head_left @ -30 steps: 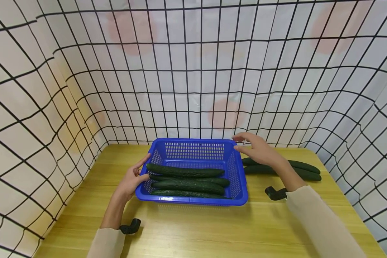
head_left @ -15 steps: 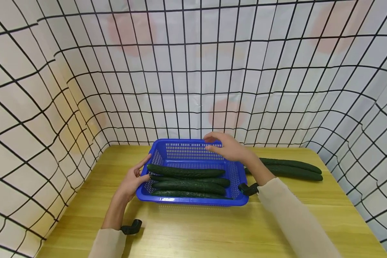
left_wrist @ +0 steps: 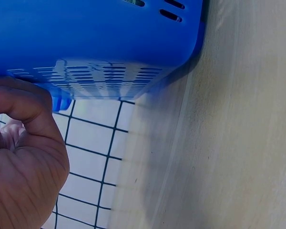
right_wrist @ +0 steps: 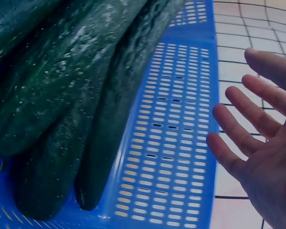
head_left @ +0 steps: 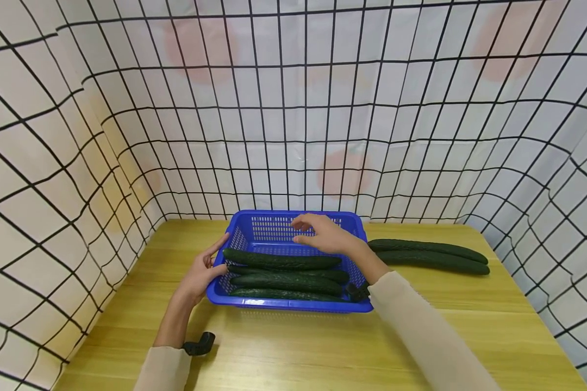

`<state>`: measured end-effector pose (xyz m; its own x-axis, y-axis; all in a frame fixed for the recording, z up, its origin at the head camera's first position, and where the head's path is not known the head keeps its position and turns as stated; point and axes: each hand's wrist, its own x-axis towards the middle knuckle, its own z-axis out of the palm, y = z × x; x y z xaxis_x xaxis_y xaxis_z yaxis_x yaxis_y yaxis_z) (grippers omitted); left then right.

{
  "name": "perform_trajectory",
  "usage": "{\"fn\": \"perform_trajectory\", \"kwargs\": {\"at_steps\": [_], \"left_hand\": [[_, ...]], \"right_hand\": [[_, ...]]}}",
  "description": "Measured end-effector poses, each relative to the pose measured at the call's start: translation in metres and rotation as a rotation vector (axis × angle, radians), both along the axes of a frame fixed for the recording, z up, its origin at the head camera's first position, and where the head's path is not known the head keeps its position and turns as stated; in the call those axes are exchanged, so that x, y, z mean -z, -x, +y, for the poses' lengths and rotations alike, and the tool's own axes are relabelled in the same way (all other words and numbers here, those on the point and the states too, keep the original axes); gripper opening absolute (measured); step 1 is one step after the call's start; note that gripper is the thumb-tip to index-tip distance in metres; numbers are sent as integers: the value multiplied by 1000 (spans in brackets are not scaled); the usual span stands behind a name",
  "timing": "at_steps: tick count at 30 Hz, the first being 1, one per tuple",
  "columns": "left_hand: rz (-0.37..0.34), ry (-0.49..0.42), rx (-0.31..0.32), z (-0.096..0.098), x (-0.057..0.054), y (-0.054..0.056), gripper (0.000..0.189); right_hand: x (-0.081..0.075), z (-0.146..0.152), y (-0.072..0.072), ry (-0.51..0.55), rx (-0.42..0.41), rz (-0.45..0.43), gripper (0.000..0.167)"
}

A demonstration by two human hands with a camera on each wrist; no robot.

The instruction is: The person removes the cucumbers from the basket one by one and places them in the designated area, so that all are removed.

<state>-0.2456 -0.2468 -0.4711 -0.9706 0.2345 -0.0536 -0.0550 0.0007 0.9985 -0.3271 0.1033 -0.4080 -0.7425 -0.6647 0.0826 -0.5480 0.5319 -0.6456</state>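
The basket (head_left: 288, 306) is blue, its walls patterned with rows of narrow slots. The cucumbers (head_left: 286, 282) inside it are dark green with lighter speckling (most distinct in the right wrist view). The outer cucumber pair (head_left: 425, 258) is also dark green. The surface (head_left: 283, 353) is yellow with wood-grain streaks. The grid (head_left: 305, 136) is black. The backing sheet (head_left: 318, 125) is white with faint pink blotches (head_left: 344, 179) and yellow tinting (head_left: 108, 176). Sleeves (head_left: 430, 326): beige. Wrist mounts (head_left: 200, 344): black.
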Motion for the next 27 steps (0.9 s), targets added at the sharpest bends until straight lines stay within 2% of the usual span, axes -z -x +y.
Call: {"fn": "perform_trajectory", "kwargs": {"at_steps": [12, 22, 27], "left_hand": [[-5, 1, -8, 3, 2, -1, 86], [-6, 23, -10, 0, -1, -2, 86], [-6, 13, -14, 0, -2, -2, 87]], "right_hand": [[20, -11, 3, -95, -51, -12, 47], [40, -10, 5, -181, -70, -128, 47], [45, -8, 6, -199, -85, -147, 49]]}}
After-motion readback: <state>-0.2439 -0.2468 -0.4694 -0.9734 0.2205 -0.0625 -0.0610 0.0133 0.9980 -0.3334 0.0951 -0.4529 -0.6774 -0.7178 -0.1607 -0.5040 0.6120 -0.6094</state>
